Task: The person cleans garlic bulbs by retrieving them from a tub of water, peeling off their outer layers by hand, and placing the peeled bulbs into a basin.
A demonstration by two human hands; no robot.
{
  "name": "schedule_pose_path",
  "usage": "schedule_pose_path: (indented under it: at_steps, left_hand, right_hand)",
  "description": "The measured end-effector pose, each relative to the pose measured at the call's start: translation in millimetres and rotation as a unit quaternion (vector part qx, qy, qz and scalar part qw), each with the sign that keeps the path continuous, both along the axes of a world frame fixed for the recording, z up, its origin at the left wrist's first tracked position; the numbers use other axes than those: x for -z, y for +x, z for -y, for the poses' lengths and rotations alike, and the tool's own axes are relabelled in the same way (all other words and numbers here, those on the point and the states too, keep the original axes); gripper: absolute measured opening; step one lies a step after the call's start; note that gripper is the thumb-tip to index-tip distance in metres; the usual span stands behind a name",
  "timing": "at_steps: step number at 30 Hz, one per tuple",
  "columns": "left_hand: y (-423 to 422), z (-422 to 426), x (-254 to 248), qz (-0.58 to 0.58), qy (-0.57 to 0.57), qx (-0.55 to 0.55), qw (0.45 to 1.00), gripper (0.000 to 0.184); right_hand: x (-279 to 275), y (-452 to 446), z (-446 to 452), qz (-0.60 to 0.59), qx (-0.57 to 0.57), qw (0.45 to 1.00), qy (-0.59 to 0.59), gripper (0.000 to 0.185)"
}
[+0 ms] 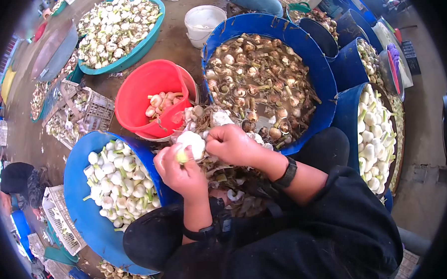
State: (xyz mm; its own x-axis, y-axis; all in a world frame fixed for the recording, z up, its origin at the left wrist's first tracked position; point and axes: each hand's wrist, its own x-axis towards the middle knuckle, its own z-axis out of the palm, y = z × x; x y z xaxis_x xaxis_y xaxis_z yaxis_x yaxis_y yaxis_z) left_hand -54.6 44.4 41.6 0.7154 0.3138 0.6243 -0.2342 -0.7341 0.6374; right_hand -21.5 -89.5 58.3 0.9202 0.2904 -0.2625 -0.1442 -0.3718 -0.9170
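A white peeled garlic bulb [191,144] is in my left hand [179,170], its greenish stem end showing between the fingers. My right hand [233,145] is pinched closed right beside the bulb; what its fingers hold, if anything, is hidden. Loose garlic skins and peelings [225,172] lie beneath both hands. Left of my knees, a blue tub [76,196] holds many clean white bulbs [118,179]. Beyond my hands, a large blue tub [326,92] contains unpeeled bulbs [260,78] in brown water. A red bucket [136,93] with some bulbs stands just past my left hand.
A white bucket [205,20] stands at the back, beside a teal basin [161,22] heaped with garlic. At the right is another blue tub [350,119] of white bulbs. Plastic crates [100,110] stand at the left. Another person's leg [260,2] shows at the top.
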Motion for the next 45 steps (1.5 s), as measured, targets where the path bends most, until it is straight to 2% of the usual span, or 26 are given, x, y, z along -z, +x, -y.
schedule_pose_path:
  at_steps: [1, 2, 3, 5, 8, 9, 10, 11, 13, 14, 18, 20, 21, 22, 23, 25, 29, 31, 33, 35, 36, 37, 39, 41, 43, 45]
  left_hand:
    - [0.1, -0.8, -1.1, 0.000, 0.001, -0.003, 1.000, 0.018]
    - [0.0, -2.1, -2.6, -0.050, -0.223, -0.031, 0.973, 0.019]
    - [1.0, -3.6, -4.7, -0.096, -0.436, -0.056, 0.893, 0.021]
    - [8.3, -11.7, -12.4, -0.080, -0.609, -0.059, 0.787, 0.024]
    - [5.3, -15.6, -4.5, -0.107, -0.590, -0.090, 0.795, 0.024]
    - [2.9, -14.6, -1.9, -0.108, -0.525, -0.082, 0.840, 0.022]
    - [1.6, -12.9, -0.1, -0.108, -0.457, -0.071, 0.880, 0.021]
    - [-0.5, -11.9, 1.6, -0.109, -0.459, -0.067, 0.879, 0.021]
    - [-4.4, -10.8, 1.6, -0.059, -0.203, -0.044, 0.977, 0.017]
    - [-2.4, -9.2, -0.9, -0.001, -0.138, -0.040, 0.990, 0.015]
    - [-4.5, -11.8, 7.4, 0.002, -0.153, -0.049, 0.987, 0.017]
    - [-4.7, -12.0, 15.4, -0.013, -0.153, -0.021, 0.988, 0.021]
    - [-3.6, -10.1, 11.0, -0.014, -0.153, -0.022, 0.988, 0.021]
    - [-1.7, -6.7, 2.2, -0.043, -0.327, -0.055, 0.942, 0.022]
    - [0.3, -5.3, -3.9, -0.070, -0.490, -0.084, 0.865, 0.022]
    - [1.4, -10.5, -4.5, -0.051, -0.491, -0.083, 0.866, 0.019]
    - [-2.1, -7.9, -2.2, -0.076, -0.416, -0.093, 0.901, 0.018]
    - [-3.4, -4.9, 4.9, -0.035, -0.342, -0.057, 0.937, 0.019]
    - [-5.5, -3.8, 3.0, -0.024, -0.301, -0.050, 0.952, 0.021]
    - [-6.3, -7.8, 1.8, 0.013, -0.132, -0.049, 0.990, 0.022]
    - [-5.4, -7.3, 0.5, 0.014, -0.131, -0.051, 0.990, 0.022]
    - [-3.6, -4.9, -2.1, -0.021, -0.278, -0.076, 0.957, 0.022]
    - [-0.6, -2.0, -9.8, -0.089, -0.547, -0.115, 0.825, 0.023]
    - [7.9, -8.4, -19.7, -0.072, -0.638, -0.130, 0.756, 0.027]
    - [1.9, -22.4, -11.3, -0.155, -0.662, -0.086, 0.728, 0.031]
    - [-2.2, -30.3, -0.6, -0.199, -0.680, -0.053, 0.704, 0.032]
  right_hand:
    - [8.2, -5.1, 0.3, -0.007, -0.022, 1.000, -0.005, 0.021]
    - [27.4, -16.1, 0.4, 0.028, -0.052, 0.997, -0.044, 0.022]
    - [39.0, -30.4, 0.8, 0.058, -0.085, 0.987, -0.125, 0.023]
    - [63.3, -49.1, 12.5, 0.079, -0.209, 0.940, -0.257, 0.025]
    - [37.0, -48.9, 5.4, 0.093, -0.180, 0.939, -0.277, 0.025]
    - [18.9, -45.0, 0.7, 0.090, -0.179, 0.939, -0.278, 0.025]
    - [-3.4, -33.2, -7.6, 0.093, -0.105, 0.971, -0.194, 0.025]
    - [-18.4, -22.2, -13.8, 0.097, -0.029, 0.989, -0.108, 0.025]
    - [-31.0, -6.5, -21.0, 0.109, -0.019, 0.990, -0.091, 0.022]
    - [-33.9, -2.4, -22.4, 0.120, -0.012, 0.990, -0.071, 0.020]
    - [-17.6, 0.1, -24.3, 0.064, -0.010, 0.998, -0.002, 0.025]
    - [-0.4, -5.7, -21.6, -0.058, 0.009, 0.995, 0.077, 0.023]
    - [8.7, -10.2, -19.4, -0.059, 0.008, 0.995, 0.078, 0.023]
    - [18.4, -16.3, -16.7, -0.036, -0.019, 0.999, 0.016, 0.023]
    - [29.8, -22.6, -13.5, -0.011, -0.045, 0.998, -0.046, 0.023]
    - [30.2, -29.1, -12.9, 0.050, -0.101, 0.990, -0.088, 0.023]
    - [-7.9, -22.3, -17.3, -0.039, -0.006, 0.998, -0.046, 0.028]
    - [-26.7, -14.9, -23.3, 0.072, 0.004, 0.996, -0.055, 0.027]
    - [-27.2, -13.0, -24.4, 0.086, 0.022, 0.994, -0.063, 0.024]
    - [-12.9, -11.8, -23.5, 0.094, 0.007, 0.994, -0.052, 0.018]
    - [-6.6, -13.3, -22.9, 0.094, 0.005, 0.994, -0.051, 0.018]
    - [0.1, -17.4, -21.1, 0.059, -0.003, 0.996, -0.068, 0.018]
    - [22.3, -29.2, -13.9, 0.022, -0.010, 0.996, -0.083, 0.018]
    - [51.7, -39.1, -2.5, 0.013, -0.115, 0.985, -0.125, 0.016]
    - [44.4, -37.0, -1.2, 0.016, -0.157, 0.975, -0.155, 0.021]
    - [29.8, -31.1, -5.6, 0.037, -0.026, 0.999, -0.010, 0.030]
